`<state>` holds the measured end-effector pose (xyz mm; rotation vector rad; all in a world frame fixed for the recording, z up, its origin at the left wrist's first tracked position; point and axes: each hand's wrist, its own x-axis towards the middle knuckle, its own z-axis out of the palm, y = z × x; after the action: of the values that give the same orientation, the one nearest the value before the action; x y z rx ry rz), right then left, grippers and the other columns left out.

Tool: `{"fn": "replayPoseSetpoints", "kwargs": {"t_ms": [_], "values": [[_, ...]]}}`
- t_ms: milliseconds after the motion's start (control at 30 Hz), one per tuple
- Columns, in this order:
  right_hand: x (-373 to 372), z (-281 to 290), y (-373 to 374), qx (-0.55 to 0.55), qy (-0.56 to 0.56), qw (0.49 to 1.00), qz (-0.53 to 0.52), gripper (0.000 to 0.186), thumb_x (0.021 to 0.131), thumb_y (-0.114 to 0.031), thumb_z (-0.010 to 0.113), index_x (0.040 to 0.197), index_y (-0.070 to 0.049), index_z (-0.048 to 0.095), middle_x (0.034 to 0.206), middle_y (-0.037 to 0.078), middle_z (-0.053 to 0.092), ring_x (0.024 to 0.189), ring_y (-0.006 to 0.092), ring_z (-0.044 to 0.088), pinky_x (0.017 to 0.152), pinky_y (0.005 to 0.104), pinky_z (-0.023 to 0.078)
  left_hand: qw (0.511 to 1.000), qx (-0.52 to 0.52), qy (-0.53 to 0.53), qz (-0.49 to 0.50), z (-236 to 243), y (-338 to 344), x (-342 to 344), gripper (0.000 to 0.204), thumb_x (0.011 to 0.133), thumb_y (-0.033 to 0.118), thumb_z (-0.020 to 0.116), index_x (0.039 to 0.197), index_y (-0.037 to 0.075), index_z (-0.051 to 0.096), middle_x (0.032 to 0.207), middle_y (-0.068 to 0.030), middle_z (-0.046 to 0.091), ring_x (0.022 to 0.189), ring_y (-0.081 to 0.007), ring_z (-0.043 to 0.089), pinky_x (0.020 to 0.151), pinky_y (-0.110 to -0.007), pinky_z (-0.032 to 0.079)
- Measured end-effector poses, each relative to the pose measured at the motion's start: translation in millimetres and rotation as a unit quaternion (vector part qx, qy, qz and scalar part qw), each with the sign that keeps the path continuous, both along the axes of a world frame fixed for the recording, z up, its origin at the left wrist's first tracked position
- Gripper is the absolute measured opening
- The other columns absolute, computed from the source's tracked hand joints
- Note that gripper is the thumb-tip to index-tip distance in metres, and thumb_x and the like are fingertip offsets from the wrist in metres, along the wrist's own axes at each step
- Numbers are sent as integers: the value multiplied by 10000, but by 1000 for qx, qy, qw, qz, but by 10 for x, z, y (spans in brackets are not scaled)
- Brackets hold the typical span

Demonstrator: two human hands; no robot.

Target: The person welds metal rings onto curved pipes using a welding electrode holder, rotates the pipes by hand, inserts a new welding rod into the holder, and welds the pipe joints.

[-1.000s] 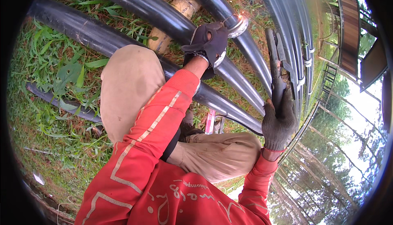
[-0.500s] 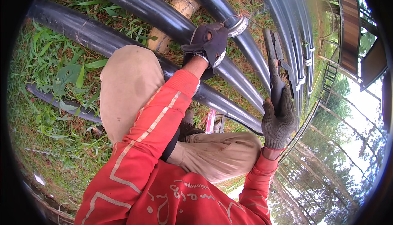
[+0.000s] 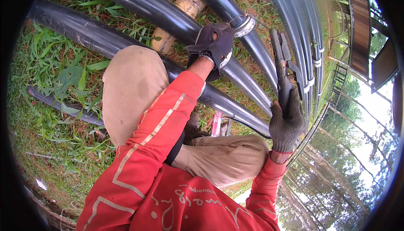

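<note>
My left hand, in a dark glove with a hole showing skin, lies over a black pipe. Its fingers look curled in; what they hold, if anything, is hidden. A pale metal ring circles the neighbouring pipe just beyond the fingers, with thin wire near it. Part of another shiny ring shows under the hand. My right hand, in a grey knit glove, is closed round the dark handle of what looks like a welding electrode holder, with a coil spring and long jaws. From its tip a thin rod reaches toward the pale ring.
Several black pipes run side by side over grass, some with pale collars at the right. A log lies under them. Below the pipes sits a red-and-white box. My bent knee is close to the nearest pipe.
</note>
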<state>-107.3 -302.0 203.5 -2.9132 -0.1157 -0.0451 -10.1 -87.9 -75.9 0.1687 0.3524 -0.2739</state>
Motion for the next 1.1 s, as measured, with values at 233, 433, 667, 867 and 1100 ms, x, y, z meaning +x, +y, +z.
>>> {"fn": "replayPoseSetpoints", "kwargs": {"t_ms": [233,433,667,867,1100], "values": [[13,-1,17,6,14,1000,0,630,941,-169,840,1509,40,661,1276,240,782,1166,313,773,1048,398,564,962,-174,-210,-8,-263,15,99,216,1097,227,563,1101,44,678,931,-48,660,819,-157,662,761,-304,548],[-2,21,8,13,4,1000,-5,614,941,-133,847,1493,63,663,1259,231,792,1143,283,780,1015,381,575,994,17,-104,-10,-49,-32,83,142,1087,197,577,1010,88,626,855,-10,592,752,-151,609,729,-296,526],[-1,65,123,17,-13,1000,0,619,926,-85,853,1489,82,658,1257,233,795,1124,249,783,988,350,581,999,-20,-39,32,25,-78,13,189,1136,171,596,1168,43,731,822,-54,727,625,-139,701,550,-293,559],[25,-8,1,-32,-45,996,63,630,933,-131,843,1497,77,652,1205,222,796,1098,304,787,1003,395,579,963,259,-57,53,44,-77,4,200,1144,201,597,1141,65,743,788,-44,717,629,-134,702,551,-280,550],[15,3,-16,-34,-23,999,31,638,936,-141,843,1515,46,652,1208,208,791,1074,287,783,991,387,576,973,-223,28,-49,74,50,51,184,1141,192,600,1147,68,735,785,-48,722,633,-145,707,562,-290,563]]}}
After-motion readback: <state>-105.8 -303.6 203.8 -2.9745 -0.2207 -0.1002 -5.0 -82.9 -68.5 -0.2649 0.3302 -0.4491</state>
